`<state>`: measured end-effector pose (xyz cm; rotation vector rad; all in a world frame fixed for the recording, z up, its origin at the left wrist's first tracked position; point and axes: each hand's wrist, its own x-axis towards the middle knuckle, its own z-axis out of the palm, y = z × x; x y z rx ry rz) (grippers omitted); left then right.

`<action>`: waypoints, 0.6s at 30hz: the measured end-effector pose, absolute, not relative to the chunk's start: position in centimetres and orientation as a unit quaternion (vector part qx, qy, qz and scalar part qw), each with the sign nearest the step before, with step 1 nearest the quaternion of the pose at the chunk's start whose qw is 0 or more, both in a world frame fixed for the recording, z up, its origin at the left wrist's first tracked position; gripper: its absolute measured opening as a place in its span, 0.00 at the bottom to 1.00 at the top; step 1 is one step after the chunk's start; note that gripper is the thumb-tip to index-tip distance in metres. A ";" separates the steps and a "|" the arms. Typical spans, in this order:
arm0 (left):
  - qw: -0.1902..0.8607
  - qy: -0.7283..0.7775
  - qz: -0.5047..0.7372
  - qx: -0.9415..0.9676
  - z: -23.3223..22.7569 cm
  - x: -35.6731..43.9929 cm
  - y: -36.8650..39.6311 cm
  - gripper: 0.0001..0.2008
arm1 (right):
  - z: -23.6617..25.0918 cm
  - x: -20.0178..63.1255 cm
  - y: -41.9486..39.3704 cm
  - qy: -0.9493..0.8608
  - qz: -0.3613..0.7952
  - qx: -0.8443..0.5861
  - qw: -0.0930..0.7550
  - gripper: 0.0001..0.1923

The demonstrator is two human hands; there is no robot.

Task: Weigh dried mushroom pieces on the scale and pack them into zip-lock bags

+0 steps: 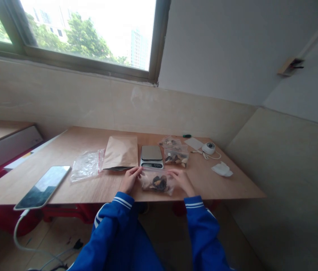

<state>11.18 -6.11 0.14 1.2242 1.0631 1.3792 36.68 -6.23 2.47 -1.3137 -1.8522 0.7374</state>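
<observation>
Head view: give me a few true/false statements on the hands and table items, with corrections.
1. Both hands, left hand and right hand, hold the bag at its ends. True.
2. The bag is empty. False: dark and pale pieces show inside it.
3. The scale carries a bag on its pan. False: the pan is bare.
4. The envelope lies just left of the scale. True.
5. The tablet sits at the table's right edge. False: it lies at the left, near the front edge, with a white cable hanging from it.
</observation>
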 end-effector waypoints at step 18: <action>0.480 0.448 0.578 0.485 -0.6 10.9 -5.6 0.19 | -3.8 35.7 -3.9 -0.632 -0.066 -0.696 0.334 0.27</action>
